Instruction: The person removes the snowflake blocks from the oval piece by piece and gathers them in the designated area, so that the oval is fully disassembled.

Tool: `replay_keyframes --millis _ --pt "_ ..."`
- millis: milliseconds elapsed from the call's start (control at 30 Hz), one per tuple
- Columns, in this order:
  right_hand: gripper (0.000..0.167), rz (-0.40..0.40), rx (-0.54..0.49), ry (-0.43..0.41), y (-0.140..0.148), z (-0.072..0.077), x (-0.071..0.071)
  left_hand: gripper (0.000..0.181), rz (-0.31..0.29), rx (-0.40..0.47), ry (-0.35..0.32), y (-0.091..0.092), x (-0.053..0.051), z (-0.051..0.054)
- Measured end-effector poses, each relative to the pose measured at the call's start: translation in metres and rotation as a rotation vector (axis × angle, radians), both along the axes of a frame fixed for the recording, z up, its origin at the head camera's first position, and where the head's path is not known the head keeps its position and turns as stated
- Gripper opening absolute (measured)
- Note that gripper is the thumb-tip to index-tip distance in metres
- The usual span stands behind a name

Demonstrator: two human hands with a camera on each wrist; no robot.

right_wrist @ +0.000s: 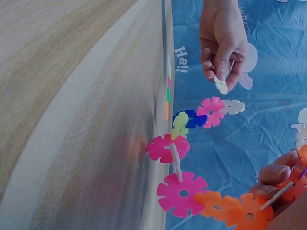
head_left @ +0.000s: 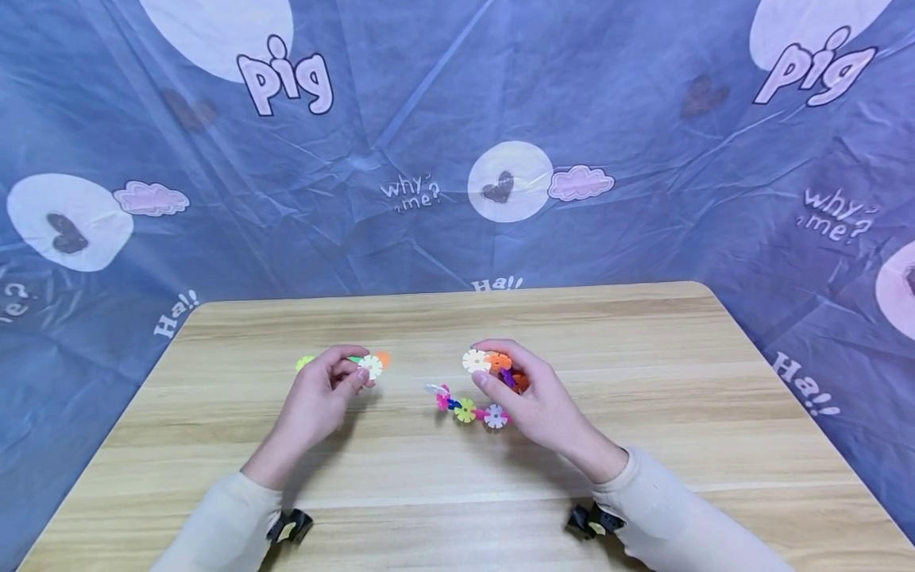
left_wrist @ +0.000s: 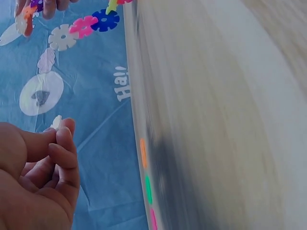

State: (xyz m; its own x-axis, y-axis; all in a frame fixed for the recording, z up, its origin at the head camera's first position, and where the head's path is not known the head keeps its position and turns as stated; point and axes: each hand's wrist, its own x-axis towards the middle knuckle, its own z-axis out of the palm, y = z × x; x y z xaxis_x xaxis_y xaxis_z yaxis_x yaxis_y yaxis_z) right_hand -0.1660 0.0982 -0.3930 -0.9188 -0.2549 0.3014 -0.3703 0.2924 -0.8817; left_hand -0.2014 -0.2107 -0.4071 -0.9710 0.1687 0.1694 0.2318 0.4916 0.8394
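Observation:
Between thumb and fingers, my left hand (head_left: 314, 405) pinches a white snowflake disc (head_left: 370, 367) with a slotted rim, held above the table. My right hand (head_left: 539, 401) grips a chain of interlocked snowflake discs near a cream disc (head_left: 475, 361) and an orange disc (head_left: 499, 361). From that hand the chain loops down and to the left, through a yellow-green disc (head_left: 465, 410) and a blue disc (right_wrist: 194, 119) to a whitish end disc (right_wrist: 233, 107). The right wrist view shows pink discs (right_wrist: 183, 194) in it too. The two hands are apart.
Loose discs lie flat on the wooden table (head_left: 429, 492) beyond my left hand: an orange disc (left_wrist: 143, 152), a green disc (left_wrist: 148, 189), a pink disc (left_wrist: 153, 218) and a yellow disc (head_left: 305, 362). A blue printed cloth (head_left: 400, 230) hangs around the table's back and sides.

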Motion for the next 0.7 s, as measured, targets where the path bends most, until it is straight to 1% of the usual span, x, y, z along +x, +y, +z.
replay_keyframes --millis 133,200,300,433,533,700 --pt "0.033 0.010 -0.005 0.015 0.000 -0.001 -0.001 0.022 0.026 0.025 -0.053 -0.003 -0.002 0.000" --pt "0.033 0.015 -0.006 0.014 0.001 -0.001 -0.002 0.021 0.042 0.024 -0.072 -0.005 -0.003 0.000" --pt "0.033 0.015 -0.004 0.006 0.000 -0.002 -0.001 0.020 0.053 0.010 -0.082 -0.008 -0.005 0.000" --pt "0.032 0.017 -0.004 -0.003 0.000 -0.001 -0.001 0.020 0.059 -0.025 -0.073 -0.014 -0.008 -0.002" --pt "0.033 0.020 -0.006 -0.008 0.000 -0.001 -0.001 0.021 0.068 -0.038 -0.089 -0.018 -0.011 -0.003" --pt "0.034 0.019 0.000 -0.013 -0.001 0.000 0.000 0.023 0.077 -0.025 -0.137 -0.023 -0.013 -0.003"
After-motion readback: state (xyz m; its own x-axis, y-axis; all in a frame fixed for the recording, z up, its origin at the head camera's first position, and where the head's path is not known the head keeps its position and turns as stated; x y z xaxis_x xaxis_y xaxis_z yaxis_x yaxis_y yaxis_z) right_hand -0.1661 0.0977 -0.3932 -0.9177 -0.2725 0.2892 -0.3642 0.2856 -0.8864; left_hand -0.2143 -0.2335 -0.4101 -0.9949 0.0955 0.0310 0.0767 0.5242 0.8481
